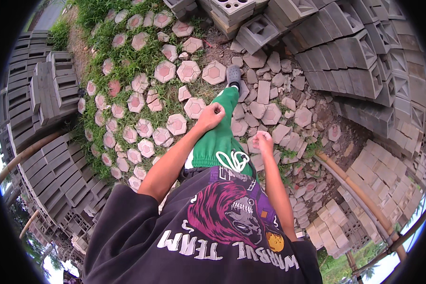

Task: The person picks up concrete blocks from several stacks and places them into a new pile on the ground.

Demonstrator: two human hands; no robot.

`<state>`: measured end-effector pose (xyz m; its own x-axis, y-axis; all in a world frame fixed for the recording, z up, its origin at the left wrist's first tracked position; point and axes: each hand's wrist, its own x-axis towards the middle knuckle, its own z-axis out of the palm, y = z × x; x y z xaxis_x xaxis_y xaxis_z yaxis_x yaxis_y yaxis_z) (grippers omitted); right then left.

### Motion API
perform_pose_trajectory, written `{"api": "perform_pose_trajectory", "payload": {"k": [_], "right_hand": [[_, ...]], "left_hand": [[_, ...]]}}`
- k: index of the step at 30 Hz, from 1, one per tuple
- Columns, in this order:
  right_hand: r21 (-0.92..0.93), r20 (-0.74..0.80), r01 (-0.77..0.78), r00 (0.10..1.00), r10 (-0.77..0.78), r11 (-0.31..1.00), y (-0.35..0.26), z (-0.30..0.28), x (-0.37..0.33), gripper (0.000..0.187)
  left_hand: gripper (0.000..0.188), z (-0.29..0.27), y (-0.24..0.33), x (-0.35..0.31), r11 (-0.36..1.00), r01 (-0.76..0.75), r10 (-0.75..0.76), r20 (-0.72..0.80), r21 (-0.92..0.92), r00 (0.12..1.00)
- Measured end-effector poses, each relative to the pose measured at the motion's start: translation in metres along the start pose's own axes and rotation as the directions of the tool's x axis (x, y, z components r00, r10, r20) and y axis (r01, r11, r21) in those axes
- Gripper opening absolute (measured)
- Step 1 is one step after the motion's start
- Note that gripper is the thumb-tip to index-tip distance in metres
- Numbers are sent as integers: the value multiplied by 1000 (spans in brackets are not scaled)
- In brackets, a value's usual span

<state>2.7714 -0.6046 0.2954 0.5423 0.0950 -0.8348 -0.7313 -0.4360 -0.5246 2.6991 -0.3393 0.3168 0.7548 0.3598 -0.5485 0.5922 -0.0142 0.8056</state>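
My left hand (212, 116) hangs in front of the green trousers (213, 142), its fingers curled into a loose fist with nothing showing in it. Lower and to the right, my right hand (262, 142) is also curled closed and no object shows in it. It hangs beside the trousers, over broken paving pieces. A white drawstring (233, 161) dangles at the waistband between both hands. One foot in a grey clog (233, 75) is stretched forward on the ground; the other foot is hidden.
Hexagonal pavers (165, 71) with reddish centres lie among grass ahead and to the left. Broken rubble (279, 128) covers the right side. Hollow concrete blocks (331, 52) stand stacked at right, more grey blocks (64, 168) at left. A bamboo pole (359, 189) slants at lower right.
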Motion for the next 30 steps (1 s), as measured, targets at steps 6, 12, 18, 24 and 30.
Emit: {"api": "perform_pose_trajectory", "payload": {"k": [6, 12, 18, 24, 30], "right_hand": [[-397, 45, 57, 998, -42, 916, -76, -31, 45, 24], [-395, 41, -31, 998, 52, 918, -197, -38, 92, 24], [-421, 75, -79, 990, 121, 904, -262, -28, 175, 26], [-517, 180, -66, 966, 184, 853, -300, 2, 301, 26], [-489, 138, -147, 960, 242, 860, -295, 7, 494, 34]], "left_hand": [[21, 14, 56, 107, 992, 94, -99, -51, -85, 994], [24, 13, 57, 178, 922, 199, -262, -158, -331, 952], [24, 36, 57, 240, 856, 289, -393, -174, -429, 903], [26, 71, 7, 335, 793, 537, -575, -63, -286, 816], [54, 99, -26, 474, 846, 502, -524, -106, -179, 845]]}}
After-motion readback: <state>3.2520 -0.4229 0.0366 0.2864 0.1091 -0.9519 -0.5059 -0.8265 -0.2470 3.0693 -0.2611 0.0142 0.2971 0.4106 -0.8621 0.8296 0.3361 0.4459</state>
